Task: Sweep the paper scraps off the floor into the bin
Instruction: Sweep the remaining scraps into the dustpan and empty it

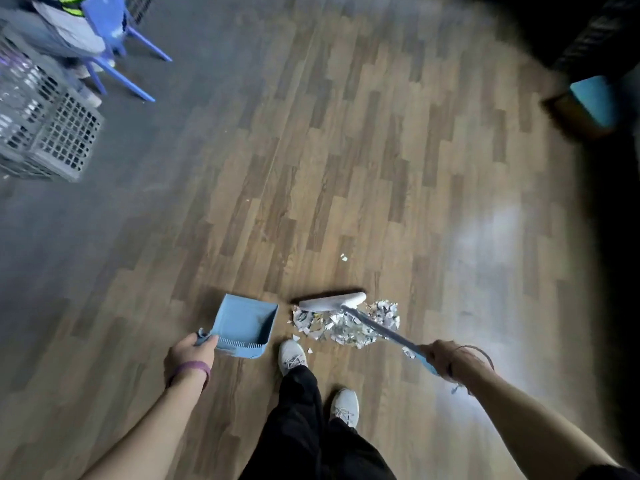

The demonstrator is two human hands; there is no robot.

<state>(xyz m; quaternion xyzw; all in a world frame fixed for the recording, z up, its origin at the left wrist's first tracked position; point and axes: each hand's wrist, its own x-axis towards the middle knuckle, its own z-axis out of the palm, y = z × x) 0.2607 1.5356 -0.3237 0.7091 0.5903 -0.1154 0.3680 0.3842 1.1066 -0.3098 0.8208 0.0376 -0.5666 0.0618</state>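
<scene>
A heap of paper scraps (343,325) lies on the wooden floor just ahead of my feet. My right hand (441,356) grips the blue handle of a broom (332,301), whose white head rests at the far edge of the heap. My left hand (190,353) holds the handle of a light blue dustpan (242,323), set on the floor left of the heap with its mouth facing away from me. A few stray scraps (344,257) lie beyond the broom head and by my shoe.
A grey slatted crate (59,140) stands at the far left beside blue chair legs (128,81). A blue-topped box (592,102) sits at the far right in shadow. My white shoes (292,356) are close to the heap.
</scene>
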